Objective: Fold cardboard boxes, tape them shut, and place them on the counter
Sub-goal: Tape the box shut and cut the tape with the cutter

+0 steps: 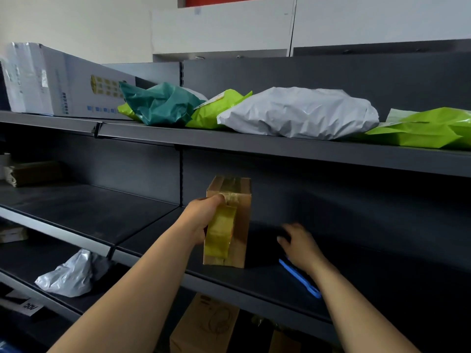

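Taping step, late on by the look of it: small cardboard box (228, 220) stood on end on the middle shelf (267, 278), tape already across its top. Left hand (204, 216) wrapped round the yellowish tape roll (220, 231), thumb pressing the strip onto the box's upper edge. Right hand (299, 244) low on the shelf beside the box, not touching it, fingers loosely curled over something dark; grip impossible to judge. Blue cutter (299, 277) under that wrist. Next, probably: cut the tape, smooth the end down.
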Available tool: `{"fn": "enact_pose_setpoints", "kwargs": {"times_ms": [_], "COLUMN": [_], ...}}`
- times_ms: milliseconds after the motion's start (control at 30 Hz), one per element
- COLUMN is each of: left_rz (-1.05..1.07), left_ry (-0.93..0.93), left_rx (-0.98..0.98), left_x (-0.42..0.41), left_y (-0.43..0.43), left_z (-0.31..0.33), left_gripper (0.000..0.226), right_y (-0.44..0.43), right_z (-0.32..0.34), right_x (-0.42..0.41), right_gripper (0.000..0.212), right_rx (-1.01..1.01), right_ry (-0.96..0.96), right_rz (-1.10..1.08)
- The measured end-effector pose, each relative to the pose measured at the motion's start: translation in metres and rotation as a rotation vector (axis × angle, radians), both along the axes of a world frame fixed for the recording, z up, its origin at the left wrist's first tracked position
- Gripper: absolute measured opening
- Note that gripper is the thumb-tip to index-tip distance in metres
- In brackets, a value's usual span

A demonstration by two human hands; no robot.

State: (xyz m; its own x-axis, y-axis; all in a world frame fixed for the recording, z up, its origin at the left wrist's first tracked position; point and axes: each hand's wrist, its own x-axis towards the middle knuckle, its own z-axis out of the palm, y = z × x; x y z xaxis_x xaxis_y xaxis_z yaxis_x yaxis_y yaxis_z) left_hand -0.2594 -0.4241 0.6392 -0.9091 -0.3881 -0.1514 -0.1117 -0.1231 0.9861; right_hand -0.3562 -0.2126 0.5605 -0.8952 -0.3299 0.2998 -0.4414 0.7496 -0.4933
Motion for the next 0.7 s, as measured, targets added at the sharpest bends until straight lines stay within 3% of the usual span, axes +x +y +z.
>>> {"fn": "enact_pose_setpoints", "kwargs": {"times_ms": [100,200,267,567,700], "left_rz": [0.012,0.029,0.035,0.029,0.014], "left_ry": [-0.016,-0.016,-0.024,-0.037,-0.073], "left_rx": [-0.030,-0.108,-0.143,-0.213,-0.347], "left_x": [-0.003,-0.008,-0.010,-0.009,-0.015], "left_y": [0.001,0.003,0.003,-0.002,-0.008], "left_z": [0.001,0.001,0.001,0.003,0.007], "left_gripper": [0.024,0.035,0.039,0.031,0.042], "right_y": [-0.034,-0.065,-0.077,-0.083,-0.083], "right_z": [0.047,0.075,0.076,0.075,0.072], "right_x": [0.013,0.020,0.017,0.020,0.021], "right_gripper": [0.040,0.040,0.040,0.037,0.035], "right_rx": [-0.233,-0.198,-0.151,-0.276,-0.282], "right_ry": [0.213,0.193,0.152,0.118,0.123], "right_rz": [0.194,0.352,0.354,0.296,0.299]}}
